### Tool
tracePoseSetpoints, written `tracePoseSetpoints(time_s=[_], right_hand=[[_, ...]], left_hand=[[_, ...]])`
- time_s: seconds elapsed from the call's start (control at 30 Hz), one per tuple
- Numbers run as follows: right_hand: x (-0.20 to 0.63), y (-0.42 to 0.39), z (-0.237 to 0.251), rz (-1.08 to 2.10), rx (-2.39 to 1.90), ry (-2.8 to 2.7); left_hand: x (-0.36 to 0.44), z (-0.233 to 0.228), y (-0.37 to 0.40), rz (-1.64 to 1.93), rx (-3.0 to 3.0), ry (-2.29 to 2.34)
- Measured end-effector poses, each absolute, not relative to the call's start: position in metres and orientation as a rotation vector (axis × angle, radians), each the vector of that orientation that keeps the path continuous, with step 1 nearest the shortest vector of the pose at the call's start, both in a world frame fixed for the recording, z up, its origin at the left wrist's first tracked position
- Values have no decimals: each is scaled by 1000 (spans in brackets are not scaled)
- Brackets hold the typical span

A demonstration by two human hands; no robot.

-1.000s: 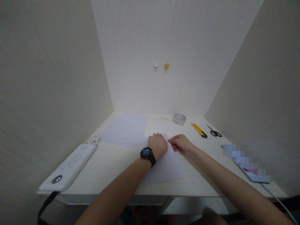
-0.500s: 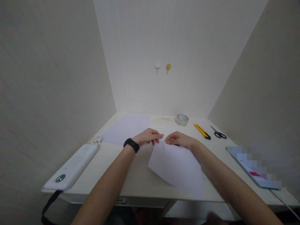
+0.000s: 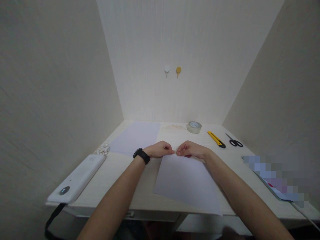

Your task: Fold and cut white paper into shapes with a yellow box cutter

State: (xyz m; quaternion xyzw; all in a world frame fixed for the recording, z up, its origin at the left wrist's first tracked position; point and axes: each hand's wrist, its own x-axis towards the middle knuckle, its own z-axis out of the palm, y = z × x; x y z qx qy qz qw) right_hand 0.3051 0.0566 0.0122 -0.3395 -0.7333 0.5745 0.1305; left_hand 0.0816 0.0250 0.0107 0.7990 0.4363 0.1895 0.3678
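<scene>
A white sheet of paper (image 3: 186, 183) lies in front of me, its near corner reaching the desk's front edge. My left hand (image 3: 162, 149), with a black band on the wrist, pinches the far edge of this sheet near its left corner. Close beside it, my right hand (image 3: 190, 149) is closed on the same edge, thumb and fingertips together. Only a small gap separates the two sets of fingertips. The fingers' undersides are hidden.
Another paper sheet (image 3: 136, 136) lies at the back left. A tape roll (image 3: 194, 127), yellow box cutter (image 3: 216, 139) and black-handled scissors (image 3: 234, 140) lie at the back right. A white device (image 3: 77, 178) is at left, near small white pieces (image 3: 103, 149); a partly blurred tablet-like object (image 3: 272, 180) is at right.
My left hand has come down onto the paper's far edge and its fingers have closed. The sheet now lies flatter, its near edge closer to the desk's front. My right hand keeps its grip.
</scene>
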Motion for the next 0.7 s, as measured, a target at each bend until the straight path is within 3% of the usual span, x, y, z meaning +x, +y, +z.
tracePoseSetpoints(time_s=[0.4,0.7], right_hand=[[394,84,8,1886,-1179,-1890],[371,77,2,1735,-1125,-1778]], left_hand=[[51,6,35,599,1918,1278],[57,11,31,650,1866,1295]])
